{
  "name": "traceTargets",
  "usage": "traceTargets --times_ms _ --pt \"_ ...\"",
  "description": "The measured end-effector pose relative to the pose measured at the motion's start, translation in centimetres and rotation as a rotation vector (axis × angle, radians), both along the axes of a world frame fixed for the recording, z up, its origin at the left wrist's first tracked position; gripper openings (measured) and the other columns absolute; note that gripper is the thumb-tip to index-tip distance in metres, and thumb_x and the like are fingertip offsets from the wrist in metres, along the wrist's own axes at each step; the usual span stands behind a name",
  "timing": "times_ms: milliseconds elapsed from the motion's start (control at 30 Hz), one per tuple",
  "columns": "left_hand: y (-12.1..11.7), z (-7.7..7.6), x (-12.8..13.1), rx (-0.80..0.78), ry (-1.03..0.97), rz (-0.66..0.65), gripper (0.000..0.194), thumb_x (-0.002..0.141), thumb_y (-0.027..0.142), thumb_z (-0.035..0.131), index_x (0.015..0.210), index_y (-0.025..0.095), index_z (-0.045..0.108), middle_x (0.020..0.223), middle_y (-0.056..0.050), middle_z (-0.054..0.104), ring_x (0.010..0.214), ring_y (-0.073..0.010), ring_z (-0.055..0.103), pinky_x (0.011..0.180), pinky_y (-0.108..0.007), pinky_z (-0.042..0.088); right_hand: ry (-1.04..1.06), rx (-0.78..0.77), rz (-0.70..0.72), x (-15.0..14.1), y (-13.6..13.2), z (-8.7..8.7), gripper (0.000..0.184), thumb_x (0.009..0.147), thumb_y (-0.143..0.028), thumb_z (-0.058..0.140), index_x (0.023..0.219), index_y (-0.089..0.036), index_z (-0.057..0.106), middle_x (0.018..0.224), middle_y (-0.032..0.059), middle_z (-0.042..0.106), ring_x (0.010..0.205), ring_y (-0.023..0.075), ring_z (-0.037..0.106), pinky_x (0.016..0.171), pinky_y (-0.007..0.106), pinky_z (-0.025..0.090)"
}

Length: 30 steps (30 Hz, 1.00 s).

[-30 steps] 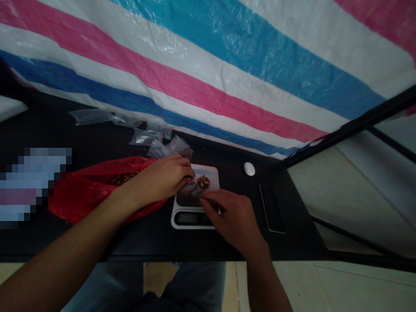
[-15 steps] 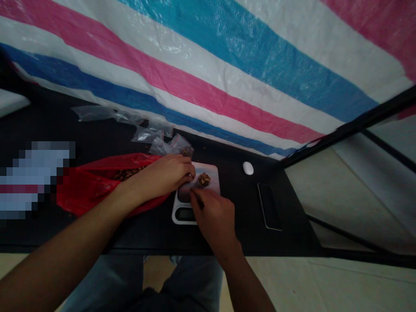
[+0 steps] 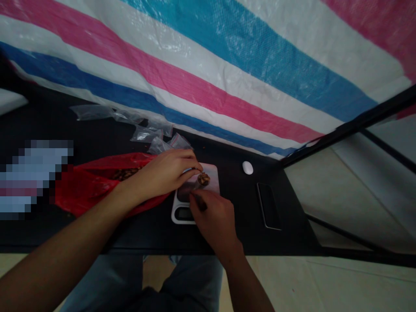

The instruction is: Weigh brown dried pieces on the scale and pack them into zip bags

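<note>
My left hand [image 3: 165,173] reaches across the scale, its fingertips curled just above a small heap of brown nut pieces [image 3: 203,178]. A white digital kitchen scale [image 3: 182,214] stands on the black table [image 3: 146,234], and the heap lies on its platform. My right hand [image 3: 212,219] rests over the scale's front, covering part of its display. Between its fingers is a thin dark stick-like tool [image 3: 202,204], whose exact kind I cannot make out. Behind my left forearm, a red plastic bag [image 3: 86,186] lies open, with more brown pieces [image 3: 125,173] inside.
Several small clear zip bags [image 3: 141,134] lie along the table's far edge, against a striped tarp [image 3: 195,78]. To the right are a white computer mouse [image 3: 247,167] and a dark phone [image 3: 268,206]. A pixelated patch [image 3: 32,177] hides something at the left.
My right hand has moved left and inward over the scale, then stayed nearly still. In the last half second, my left fingertips have shifted up and slightly right above the nut pieces.
</note>
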<state>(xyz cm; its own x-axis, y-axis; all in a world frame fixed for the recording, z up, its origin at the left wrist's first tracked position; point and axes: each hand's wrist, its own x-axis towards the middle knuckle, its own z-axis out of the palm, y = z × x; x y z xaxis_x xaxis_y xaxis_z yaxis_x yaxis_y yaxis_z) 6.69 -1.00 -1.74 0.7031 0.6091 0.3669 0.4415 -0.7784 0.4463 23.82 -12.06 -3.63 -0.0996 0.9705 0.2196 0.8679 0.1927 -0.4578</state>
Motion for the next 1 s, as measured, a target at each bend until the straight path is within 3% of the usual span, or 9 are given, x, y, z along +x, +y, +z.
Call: traceTargets --times_ms 133,300,500,833,1000 --pt "-0.2 0.0 0.2 -0.008 0.024 0.021 0.029 0.104 0.024 0.051 0.112 0.02 0.079 0.107 -0.008 0.071 0.098 -0.0225 0.067 0.088 -0.035 0.049 0.234 -0.002 -0.024 1.0 -0.6 0.7 0.014 0.09 -0.024 0.068 0.094 -0.023 0.081 0.067 -0.0001 0.071 0.057 0.0134 0.061 0.06 0.026 0.045" --pt "-0.5 0.2 0.4 -0.021 0.049 0.027 0.027 0.103 0.023 0.053 0.109 0.02 0.079 0.103 -0.007 0.071 0.095 -0.0215 0.067 0.086 -0.033 0.048 0.446 0.054 -0.166 3.2 -0.1 0.9 0.015 0.088 -0.029 0.071 0.091 -0.019 0.081 0.059 -0.0028 0.06 0.053 0.0121 0.053 0.055 0.025 0.043" --pt "-0.6 0.3 0.4 -0.036 0.05 0.017 0.028 0.102 0.022 0.051 0.104 0.02 0.08 0.1 -0.006 0.071 0.092 -0.0202 0.068 0.084 -0.031 0.049 0.527 0.06 -0.204 4.0 1.0 0.1 0.022 0.089 -0.036 0.071 0.093 -0.018 0.082 0.061 -0.0007 0.061 0.055 0.0134 0.052 0.053 0.026 0.042" --pt "-0.4 -0.4 0.3 -0.049 -0.049 0.055 0.031 0.104 0.024 0.049 0.119 0.018 0.075 0.116 -0.009 0.074 0.107 -0.0244 0.07 0.096 -0.037 0.052 0.577 0.065 -0.204 3.4 1.5 -0.3 0.022 0.089 -0.036 0.072 0.094 -0.018 0.083 0.063 0.0005 0.065 0.056 0.0136 0.053 0.054 0.026 0.044" --pt "-0.5 -0.4 0.7 -0.103 -0.117 0.081 0.031 0.104 0.024 0.049 0.117 0.018 0.075 0.117 -0.008 0.078 0.109 -0.0239 0.071 0.1 -0.038 0.053 0.597 0.034 -0.182 3.2 1.5 -0.5 0.021 0.089 -0.034 0.073 0.097 -0.018 0.084 0.074 0.0031 0.074 0.061 0.0148 0.06 0.059 0.027 0.05"
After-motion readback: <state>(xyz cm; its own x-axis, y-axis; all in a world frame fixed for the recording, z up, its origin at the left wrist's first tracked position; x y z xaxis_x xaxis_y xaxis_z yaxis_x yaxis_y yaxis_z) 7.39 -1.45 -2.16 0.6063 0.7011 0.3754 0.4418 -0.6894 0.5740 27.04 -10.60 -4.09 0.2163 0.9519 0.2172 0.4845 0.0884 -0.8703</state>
